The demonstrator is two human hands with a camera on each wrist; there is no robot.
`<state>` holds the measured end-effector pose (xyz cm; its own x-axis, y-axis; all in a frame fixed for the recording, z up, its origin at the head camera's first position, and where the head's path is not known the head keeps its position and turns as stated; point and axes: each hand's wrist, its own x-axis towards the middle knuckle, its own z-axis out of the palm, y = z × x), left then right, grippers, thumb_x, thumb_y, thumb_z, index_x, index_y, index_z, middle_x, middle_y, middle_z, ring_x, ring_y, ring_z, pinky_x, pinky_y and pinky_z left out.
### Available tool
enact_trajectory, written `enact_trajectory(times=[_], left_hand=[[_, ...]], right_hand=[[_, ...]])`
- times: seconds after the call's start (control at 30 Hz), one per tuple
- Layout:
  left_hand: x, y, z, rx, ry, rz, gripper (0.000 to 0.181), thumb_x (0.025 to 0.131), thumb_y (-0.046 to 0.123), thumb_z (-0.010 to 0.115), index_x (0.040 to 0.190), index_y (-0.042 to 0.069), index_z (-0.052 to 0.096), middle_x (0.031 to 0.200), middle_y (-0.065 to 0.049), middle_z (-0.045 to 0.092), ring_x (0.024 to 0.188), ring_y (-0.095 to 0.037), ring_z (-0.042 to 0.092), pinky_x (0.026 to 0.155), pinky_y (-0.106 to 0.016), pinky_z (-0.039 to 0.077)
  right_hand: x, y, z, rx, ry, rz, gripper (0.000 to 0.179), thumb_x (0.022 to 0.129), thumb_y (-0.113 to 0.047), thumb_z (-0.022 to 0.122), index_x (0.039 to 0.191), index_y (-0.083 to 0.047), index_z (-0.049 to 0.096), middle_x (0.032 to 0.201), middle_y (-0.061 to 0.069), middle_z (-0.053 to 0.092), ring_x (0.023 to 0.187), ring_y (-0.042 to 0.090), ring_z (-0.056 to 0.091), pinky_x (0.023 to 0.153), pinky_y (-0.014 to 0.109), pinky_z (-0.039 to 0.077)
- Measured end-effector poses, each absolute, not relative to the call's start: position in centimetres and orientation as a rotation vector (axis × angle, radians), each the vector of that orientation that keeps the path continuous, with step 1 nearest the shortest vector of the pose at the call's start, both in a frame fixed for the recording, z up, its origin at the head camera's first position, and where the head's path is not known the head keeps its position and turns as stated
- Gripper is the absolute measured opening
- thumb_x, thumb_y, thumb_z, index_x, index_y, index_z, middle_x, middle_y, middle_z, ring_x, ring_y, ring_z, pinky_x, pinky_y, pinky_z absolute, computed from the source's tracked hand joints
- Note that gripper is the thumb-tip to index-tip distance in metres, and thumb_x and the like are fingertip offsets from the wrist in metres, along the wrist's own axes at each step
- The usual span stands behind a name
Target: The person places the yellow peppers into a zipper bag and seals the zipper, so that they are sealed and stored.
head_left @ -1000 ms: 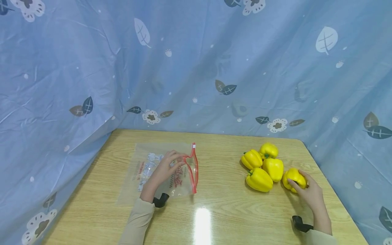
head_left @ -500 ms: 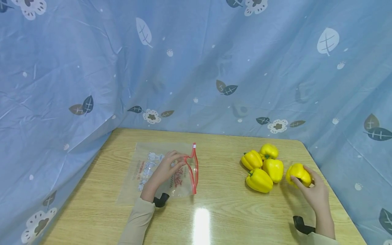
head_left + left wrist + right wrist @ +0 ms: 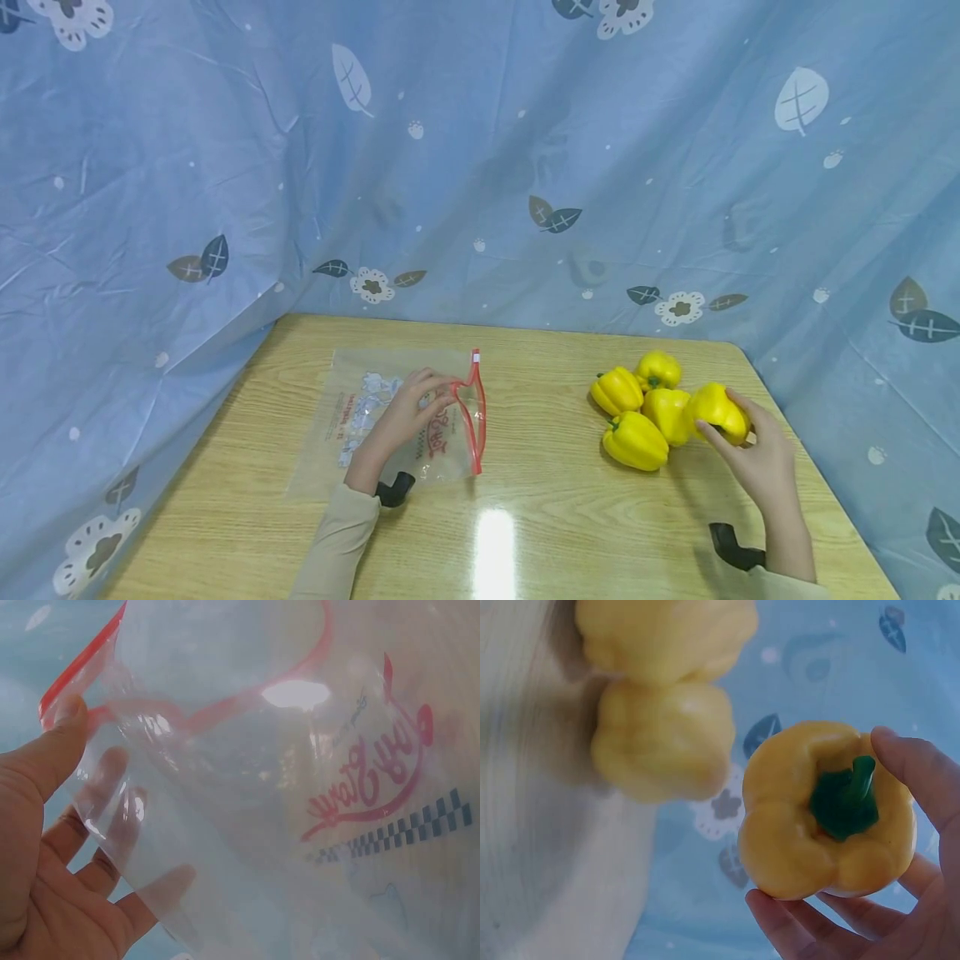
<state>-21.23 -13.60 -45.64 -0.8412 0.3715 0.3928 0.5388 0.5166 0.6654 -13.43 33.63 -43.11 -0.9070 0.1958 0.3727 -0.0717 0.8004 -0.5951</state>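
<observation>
Glare on table [image 3: 495,550], dim, hazy wrist views

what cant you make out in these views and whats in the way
Head: part of the clear bag is hidden behind the left hand.
Head: the bag's small red print is too small to read.
Head: the right side of the pepper behind is covered by the held pepper.
Right wrist: the upper pepper is blurred and cut off by the top edge.
</observation>
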Motion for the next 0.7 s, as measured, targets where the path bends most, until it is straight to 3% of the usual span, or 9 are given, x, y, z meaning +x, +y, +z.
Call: enact_trajectory(times=[0.27,0.37,0.47,0.7], left_hand=[[-21.2,-13.6,-45.6,-0.776,-2.558,-1.231,0.026,0.091,0.024,0.059,0.117,0.022,0.064,0.103,0.007,0.058,0.102,-0.014,0.050,0.084,-0.040,0.045],[-21.1,-13.5,-45.6,-0.777,-2.548,-1.232,0.026,0.090,0.024,0.060,0.116,0.022,0.064,0.103,0.008,0.057,0.102,-0.014,0.050,0.084,-0.040,0.045],[-21.1,-13.5,-45.7,-0.782,-2.541,-1.218,0.026,0.090,0.025,0.061,0.116,0.021,0.064,0.102,0.008,0.057,0.101,-0.014,0.049,0.083,-0.039,0.045],[-21.0,-13.3,-45.4,-0.792,-2.546,-1.240,0.027,0.090,0.026,0.060,0.116,0.021,0.064,0.103,0.007,0.058,0.102,-0.016,0.049,0.085,-0.041,0.045]], right_hand=[[-13.8,31.0,-42.6,0.037,-2.550,0.874,0.064,0.080,-0.028,0.073,0.135,-0.007,0.047,0.128,0.021,0.049,0.107,0.038,0.048,0.068,0.004,0.037],[-14.1,30.0,-42.7,0.077,-2.560,0.897,0.064,0.080,-0.027,0.073,0.134,-0.007,0.047,0.129,0.021,0.047,0.108,0.039,0.048,0.073,0.024,0.052],[-14.4,29.0,-42.9,0.115,-2.562,0.907,0.063,0.080,-0.026,0.074,0.133,-0.006,0.048,0.130,0.022,0.046,0.110,0.040,0.047,0.074,0.051,0.051],[-15.2,26.8,-43.2,0.196,-2.569,0.953,0.063,0.079,-0.027,0.074,0.133,-0.010,0.048,0.131,0.017,0.047,0.110,0.035,0.049,0.076,0.051,0.050]])
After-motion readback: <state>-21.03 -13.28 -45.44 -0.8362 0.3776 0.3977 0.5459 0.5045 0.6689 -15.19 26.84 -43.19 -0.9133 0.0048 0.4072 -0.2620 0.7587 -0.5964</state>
